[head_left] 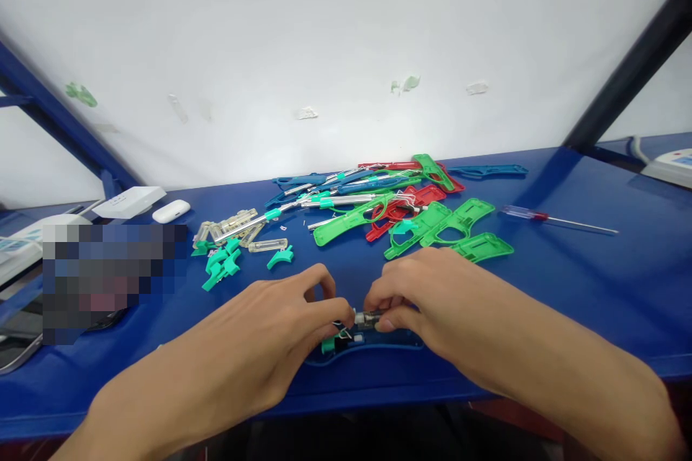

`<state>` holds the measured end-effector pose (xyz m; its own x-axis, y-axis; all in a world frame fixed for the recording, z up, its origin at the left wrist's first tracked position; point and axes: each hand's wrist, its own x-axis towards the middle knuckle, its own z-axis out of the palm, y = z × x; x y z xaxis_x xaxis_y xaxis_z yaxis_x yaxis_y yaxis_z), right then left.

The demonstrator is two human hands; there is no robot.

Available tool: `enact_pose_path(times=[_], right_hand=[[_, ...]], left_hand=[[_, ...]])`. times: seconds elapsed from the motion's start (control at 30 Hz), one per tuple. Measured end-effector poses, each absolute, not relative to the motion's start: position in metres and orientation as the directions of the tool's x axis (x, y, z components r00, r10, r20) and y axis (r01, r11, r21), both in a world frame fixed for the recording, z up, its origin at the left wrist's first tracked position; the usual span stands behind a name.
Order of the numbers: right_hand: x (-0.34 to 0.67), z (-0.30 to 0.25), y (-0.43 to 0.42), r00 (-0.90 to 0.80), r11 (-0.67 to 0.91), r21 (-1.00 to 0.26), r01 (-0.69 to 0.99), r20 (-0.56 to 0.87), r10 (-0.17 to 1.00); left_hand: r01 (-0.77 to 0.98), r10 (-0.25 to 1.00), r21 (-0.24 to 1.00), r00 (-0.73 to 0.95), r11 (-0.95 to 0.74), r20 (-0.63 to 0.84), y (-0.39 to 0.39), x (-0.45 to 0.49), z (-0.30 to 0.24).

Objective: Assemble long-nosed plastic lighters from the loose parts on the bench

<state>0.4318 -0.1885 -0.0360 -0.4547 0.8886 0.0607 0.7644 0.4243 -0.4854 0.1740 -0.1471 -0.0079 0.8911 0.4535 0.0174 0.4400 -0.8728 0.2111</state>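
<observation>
A blue plastic casing half (pixel 373 342) lies open side up near the table's front edge, under both my hands. It looks like half of a long-necked lighter. My right hand (pixel 416 295) grips a small clear tank (pixel 372 318) above the casing. My left hand (pixel 303 317) is closed at the tank's left end, by a white tip (pixel 359 317); what its fingers pinch is hidden. A teal trigger (pixel 329 344) sits in the casing's left part, with a thin bent wire (pixel 344 334) beside it.
Green casing halves (pixel 470 220), red ones (pixel 432 194) and silver tubes (pixel 346 199) lie piled behind my hands. Loose teal triggers (pixel 221 263) and clear tanks (pixel 267 245) are at left. A screwdriver (pixel 540 216) lies right; a white earphone case (pixel 171 212) stands back left.
</observation>
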Motion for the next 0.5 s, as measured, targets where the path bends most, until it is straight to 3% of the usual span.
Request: enact_pose_path(times=[0.1, 0.23, 0.5], right_hand=[[0.4325, -0.0364, -0.1896, -0.454, 0.427, -0.485, 0.763, 0.069, 0.888], [0.4336, -0.0364, -0.1905, -0.451, 0.432, -0.486, 0.76, 0.085, 0.888], [0.4302, -0.0404, -0.1909, -0.445, 0.435, -0.498, 0.75, 0.105, 0.889]], left_hand=[[0.483, 0.48, 0.296, 0.873, -0.824, -0.088, -0.1504, 0.1752, 0.0012], [0.554, 0.526, 0.317, 0.832, -0.77, -0.177, -0.1524, 0.1745, 0.0051], [0.576, 0.544, 0.359, 0.816, -0.735, -0.196, -0.1525, 0.1722, -0.0014]])
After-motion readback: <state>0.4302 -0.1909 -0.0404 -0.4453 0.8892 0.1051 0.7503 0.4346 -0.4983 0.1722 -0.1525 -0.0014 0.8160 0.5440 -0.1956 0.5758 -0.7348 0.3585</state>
